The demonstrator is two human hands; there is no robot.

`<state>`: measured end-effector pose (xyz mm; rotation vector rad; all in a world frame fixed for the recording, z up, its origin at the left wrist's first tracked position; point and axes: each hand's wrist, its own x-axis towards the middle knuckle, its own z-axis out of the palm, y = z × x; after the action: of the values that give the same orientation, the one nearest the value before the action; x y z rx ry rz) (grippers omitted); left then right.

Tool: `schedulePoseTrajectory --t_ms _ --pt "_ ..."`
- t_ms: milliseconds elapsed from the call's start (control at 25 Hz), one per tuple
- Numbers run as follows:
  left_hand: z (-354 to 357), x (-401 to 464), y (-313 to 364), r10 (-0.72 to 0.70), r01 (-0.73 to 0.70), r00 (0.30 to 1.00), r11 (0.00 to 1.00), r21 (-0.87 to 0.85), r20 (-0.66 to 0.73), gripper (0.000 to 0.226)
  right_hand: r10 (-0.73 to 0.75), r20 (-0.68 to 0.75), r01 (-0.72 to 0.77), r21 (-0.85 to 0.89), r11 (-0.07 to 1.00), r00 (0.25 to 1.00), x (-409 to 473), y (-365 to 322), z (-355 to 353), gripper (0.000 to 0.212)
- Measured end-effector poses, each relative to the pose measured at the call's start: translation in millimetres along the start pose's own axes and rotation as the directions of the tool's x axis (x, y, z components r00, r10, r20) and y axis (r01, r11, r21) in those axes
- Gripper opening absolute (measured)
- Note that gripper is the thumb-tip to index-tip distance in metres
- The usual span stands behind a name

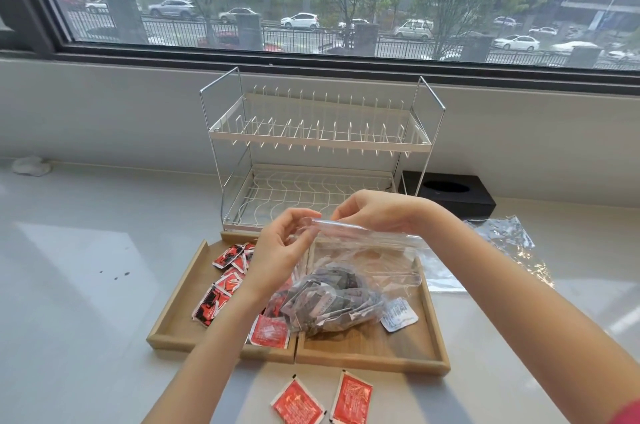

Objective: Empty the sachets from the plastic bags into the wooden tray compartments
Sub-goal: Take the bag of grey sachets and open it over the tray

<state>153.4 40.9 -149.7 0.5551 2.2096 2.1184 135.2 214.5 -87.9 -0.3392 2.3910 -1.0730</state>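
Bag (363,260): clear glossy plastic (crinkled). Tray (374,359): pale matt wood. Rack (318,143): white-coated metal wire. Counter (86,285): glossy.

Your two forearms come into view bare from the bottom edge, with no sleeve, watch, bracelet or glove showing on either one. Your left hand (282,250) and your right hand (375,212) are bare as well; you wear no rings that can be made out, and the nails are too small in the view to tell whether they carry any polish. The only piece of clothing you show is a small patch of pinkish-red fabric sleeve edge (628,416), soft in outline, tucked at about five o'clock in the view, right at the corner where your right arm leaves the picture. Its cut and pattern cannot be told.
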Motion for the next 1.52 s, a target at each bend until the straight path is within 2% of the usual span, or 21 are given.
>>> schedulePoseTrajectory --t_ms 280,360,440,480,560,640,800,840,960,1040,1160,1360,1440,1520 --pt "-2 3 -2 -0.049 0.049 0.999 0.998 -0.026 0.0 0.029 -0.079 -0.127 0.06 -0.152 0.987 0.989 -1 -2 6 0.021" --pt "-4 1 -6 -0.077 0.077 0.997 0.997 -0.009 0.002 0.025 -0.137 -0.205 0.123 -0.08 0.989 0.969 -8 -11 2 0.019" --pt "-8 -5 -11 -0.109 0.11 0.993 0.994 0.011 -0.051 0.017 -0.17 -0.361 0.199 0.043 0.979 0.917 -20 -24 -11 0.017" --pt "-11 -7 -11 -0.12 0.122 0.99 0.992 0.021 -0.075 0.014 -0.186 -0.424 0.23 0.054 0.972 0.886 -27 -29 -19 0.016" --pt "-15 -7 -10 -0.125 0.129 0.988 0.991 0.037 -0.093 0.012 -0.226 -0.461 0.273 0.037 0.961 0.858 -34 -33 -28 0.012" --pt "-15 -5 -7 -0.108 0.111 0.991 0.993 0.031 -0.083 0.01 -0.216 -0.439 0.278 0.081 0.957 0.872 -34 -25 -28 0.009" --pt "-13 -7 -1 -0.073 0.074 0.995 0.997 0.018 -0.073 0.009 -0.034 -0.309 0.11 0.231 0.967 0.95 -26 15 -21 0.037" --pt "-13 -8 -1 -0.073 0.074 0.995 0.997 0.012 -0.065 0.009 0.005 -0.249 0.051 0.218 0.975 0.968 -25 26 -20 0.04" --pt "-14 -7 0 -0.069 0.071 0.996 0.997 0.027 -0.057 0.009 0.075 -0.101 -0.074 0.008 0.997 0.992 -27 46 -19 0.037" --pt "-15 -6 -1 -0.07 0.073 0.995 0.996 0.045 -0.064 0.009 0.075 -0.09 -0.079 -0.044 0.996 0.993 -29 48 -20 0.027" --pt "-16 -7 -3 -0.077 0.082 0.992 0.995 0.052 -0.098 0.011 0.012 -0.242 -0.014 -0.01 1.0 0.97 -34 37 -24 0.012" --pt "-25 -9 -9 -0.091 0.097 0.993 0.992 0.082 -0.072 0.011 -0.169 -0.532 0.195 -0.006 0.981 0.83 -67 -5 -50 0.008" --pt "-23 -8 -9 -0.084 0.089 0.995 0.992 0.09 -0.054 0.011 -0.24 -0.54 0.232 -0.084 0.969 0.806 -77 -18 -56 0.005" --pt "-21 -6 -8 -0.068 0.074 0.995 0.993 0.087 -0.07 0.011 -0.272 -0.534 0.209 -0.177 0.962 0.8 -78 -18 -54 0.006"
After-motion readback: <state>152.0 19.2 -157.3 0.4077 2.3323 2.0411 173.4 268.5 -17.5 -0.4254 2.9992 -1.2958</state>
